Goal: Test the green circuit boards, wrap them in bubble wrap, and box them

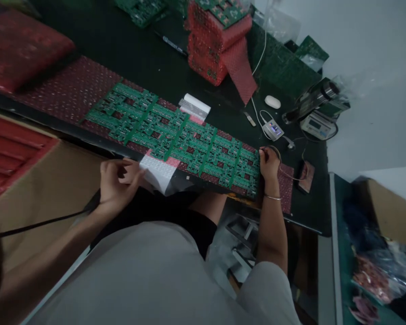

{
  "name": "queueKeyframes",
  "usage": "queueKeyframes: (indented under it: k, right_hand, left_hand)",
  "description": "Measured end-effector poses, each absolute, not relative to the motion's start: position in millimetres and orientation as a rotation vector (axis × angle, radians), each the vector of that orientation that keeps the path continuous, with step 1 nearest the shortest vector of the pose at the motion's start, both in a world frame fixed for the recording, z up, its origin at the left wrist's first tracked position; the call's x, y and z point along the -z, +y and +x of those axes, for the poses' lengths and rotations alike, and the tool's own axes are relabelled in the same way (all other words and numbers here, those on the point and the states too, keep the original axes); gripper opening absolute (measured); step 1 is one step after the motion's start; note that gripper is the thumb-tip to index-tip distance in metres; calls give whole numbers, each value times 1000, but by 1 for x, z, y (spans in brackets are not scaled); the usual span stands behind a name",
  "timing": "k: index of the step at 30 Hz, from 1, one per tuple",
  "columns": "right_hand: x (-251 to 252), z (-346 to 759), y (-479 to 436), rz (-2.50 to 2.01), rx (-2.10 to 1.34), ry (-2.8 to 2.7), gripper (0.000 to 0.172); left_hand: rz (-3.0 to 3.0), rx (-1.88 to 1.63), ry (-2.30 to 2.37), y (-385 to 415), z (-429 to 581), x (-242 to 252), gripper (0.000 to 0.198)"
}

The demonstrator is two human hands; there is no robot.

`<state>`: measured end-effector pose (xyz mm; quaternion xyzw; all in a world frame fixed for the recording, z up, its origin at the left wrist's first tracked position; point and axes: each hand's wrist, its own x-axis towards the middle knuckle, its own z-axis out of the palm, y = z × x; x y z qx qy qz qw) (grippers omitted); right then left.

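Note:
A long row of green circuit boards [171, 135] lies along the front edge of the dark table, on red bubble wrap [84, 85]. At the row's right end, my right hand [269, 162] is closed on the end board's edge, with some fingers hidden. A white plastic strip [159, 174] passes beneath the boards and hangs over the table's front edge. Beside its left edge is my left hand [118, 180], fingers bent and thumb apart from them, with the thumb tip at or very near the strip. I see nothing held in it.
Behind the boards stands a red bubble-wrapped board stack [209, 49]. Another red wrapped bundle [23, 49] lies at left. A pen-like tool [172, 44], a small white device [273, 130] and cables sit on the table. Below left is an open cardboard box [64, 180].

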<state>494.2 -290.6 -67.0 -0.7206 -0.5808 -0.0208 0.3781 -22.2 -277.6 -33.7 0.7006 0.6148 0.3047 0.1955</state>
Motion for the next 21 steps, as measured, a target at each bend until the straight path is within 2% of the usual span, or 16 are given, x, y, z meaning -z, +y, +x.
queueKeyframes:
  k: [4, 8, 13, 17, 21]
  right_hand:
    - [69, 493, -289, -1822, 43, -1482, 48]
    - [67, 493, -290, -1813, 72, -1482, 42]
    - [34, 485, -286, -1800, 129, -1430, 39]
    - [3, 431, -248, -1594, -220, -1602, 32]
    - [3, 351, -190, -1422, -545, -1790, 14]
  left_hand:
    - [2561, -707, 1324, -275, -18, 23, 21]
    - [2716, -774, 959, -265, -12, 29, 21]
    - [2669, -760, 910, -265, -15, 49, 36]
    - [2724, -787, 863, -271, -17, 58, 63]
    - [2793, -856, 826, -275, -15, 60, 82]
